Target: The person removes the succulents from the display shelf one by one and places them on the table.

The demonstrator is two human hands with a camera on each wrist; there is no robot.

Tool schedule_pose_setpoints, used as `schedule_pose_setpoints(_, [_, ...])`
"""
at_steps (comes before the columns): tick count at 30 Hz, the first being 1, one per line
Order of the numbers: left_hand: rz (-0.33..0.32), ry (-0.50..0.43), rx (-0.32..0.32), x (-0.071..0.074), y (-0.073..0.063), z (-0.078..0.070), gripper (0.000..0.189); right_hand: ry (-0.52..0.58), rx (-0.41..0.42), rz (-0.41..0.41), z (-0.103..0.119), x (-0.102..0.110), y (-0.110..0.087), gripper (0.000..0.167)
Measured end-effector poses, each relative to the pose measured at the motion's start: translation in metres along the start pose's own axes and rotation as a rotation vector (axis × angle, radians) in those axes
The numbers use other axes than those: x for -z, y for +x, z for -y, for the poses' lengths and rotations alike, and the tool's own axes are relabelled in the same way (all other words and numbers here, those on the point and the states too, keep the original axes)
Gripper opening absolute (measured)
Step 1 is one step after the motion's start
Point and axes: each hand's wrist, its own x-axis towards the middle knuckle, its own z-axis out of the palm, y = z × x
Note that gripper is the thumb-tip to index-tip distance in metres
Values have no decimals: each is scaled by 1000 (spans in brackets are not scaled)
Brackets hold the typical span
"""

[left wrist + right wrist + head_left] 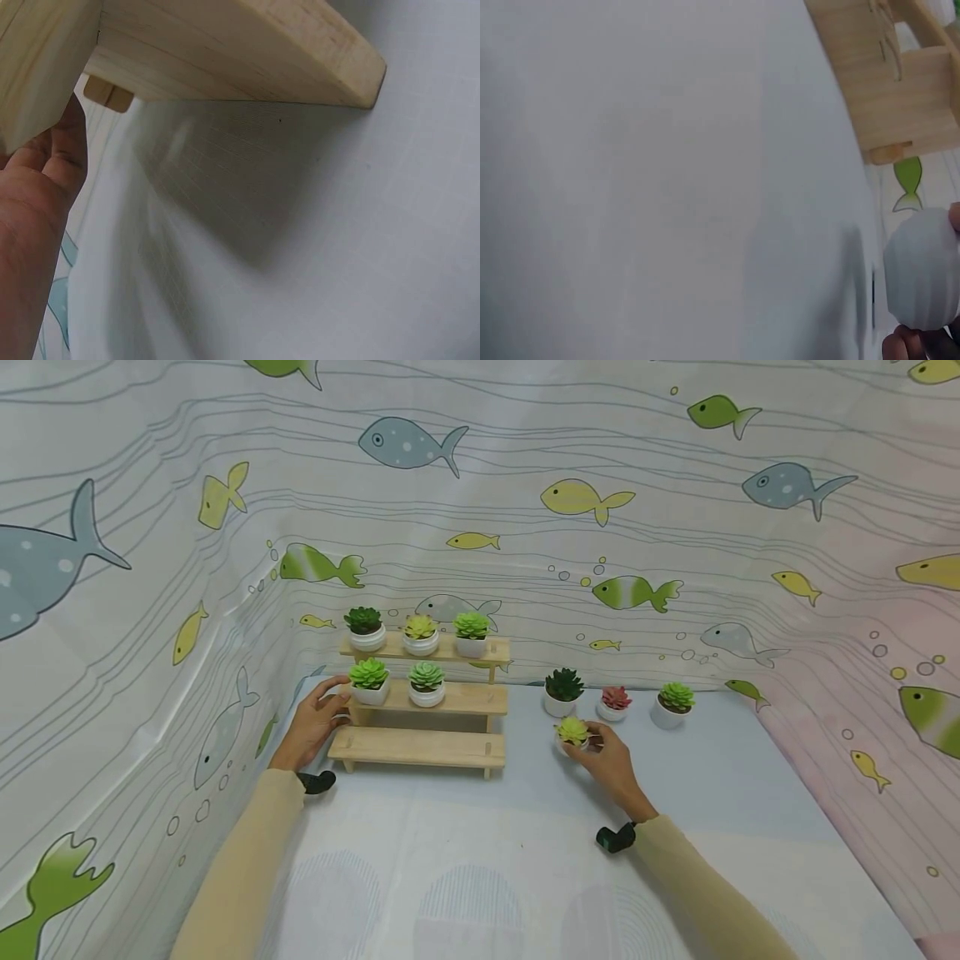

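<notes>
fish-print walls (517,410) surround the left hand (317,722) gripping a wooden stand (416,747) and right hand (611,764) pinching a yellow-green succulent (572,730).

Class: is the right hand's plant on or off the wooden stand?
Off: the right hand holds the plant well right of the wooden stand.

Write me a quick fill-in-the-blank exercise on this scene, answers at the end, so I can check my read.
1. The person's ____ hand holds a yellow-green succulent in a small white pot.
2. The three-step pale wooden stand bears exactly ____ potted succulents on its top step.
3. Its middle step bears exactly ____ potted succulents.
4. The white-potted red succulent stands ____ the white-potted dark green succulent and the white-potted bright green succulent.

Missing words: right; three; two; between.
</notes>
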Motion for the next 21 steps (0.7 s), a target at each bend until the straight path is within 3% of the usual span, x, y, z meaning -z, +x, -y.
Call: schedule_pose_setpoints(21, [-13,9,-5,-1,0,0,51,-19,-29,15,0,-9,9,78])
